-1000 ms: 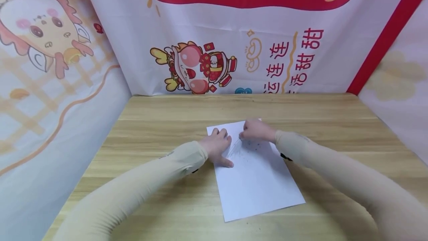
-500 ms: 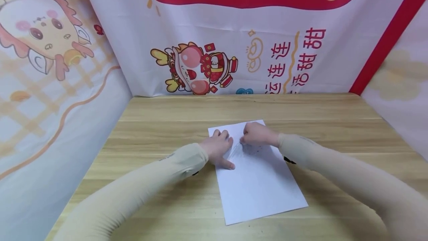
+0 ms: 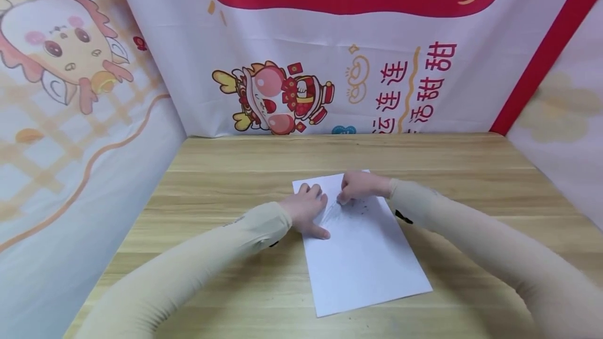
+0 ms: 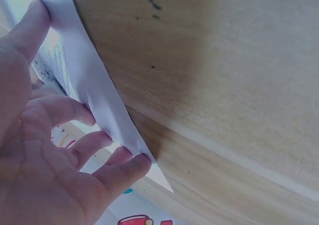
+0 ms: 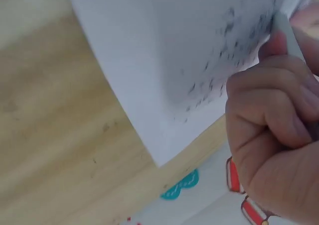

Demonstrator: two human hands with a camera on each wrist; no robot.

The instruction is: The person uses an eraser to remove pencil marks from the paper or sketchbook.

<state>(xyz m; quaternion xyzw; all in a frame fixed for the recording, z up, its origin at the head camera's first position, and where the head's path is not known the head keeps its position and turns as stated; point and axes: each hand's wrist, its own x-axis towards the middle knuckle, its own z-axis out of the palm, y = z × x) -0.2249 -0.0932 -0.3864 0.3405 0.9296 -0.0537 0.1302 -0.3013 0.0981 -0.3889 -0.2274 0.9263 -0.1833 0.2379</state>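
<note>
A white sheet of paper (image 3: 372, 266) lies slightly turned on the wooden table. My left hand (image 3: 305, 211) spreads over its left side, with thumb and bent fingertips pressing near the edge; the left wrist view shows these fingertips (image 4: 137, 165) along the paper's border. In my right hand (image 3: 363, 184), curled fingers pinch a pale, flat eraser (image 5: 289, 36), its end against the paper. From the head camera the fingers mostly hide it. Grey streaks (image 3: 332, 213) run between the hands, and dark crumbs (image 5: 214, 83) are scattered on the sheet beside the right hand.
Bare wooden table (image 3: 226, 171) surrounds the sheet, with a few dark crumbs (image 4: 154, 4) on it. A printed white and red cloth (image 3: 292, 30) hangs behind the table's back edge. Another patterned cloth (image 3: 61, 171) hangs at the left.
My right hand has shifted slightly back and forth along the grey streaks, ending a little nearer to me. The left hand stays planted and the sheet lies nearly the same.
</note>
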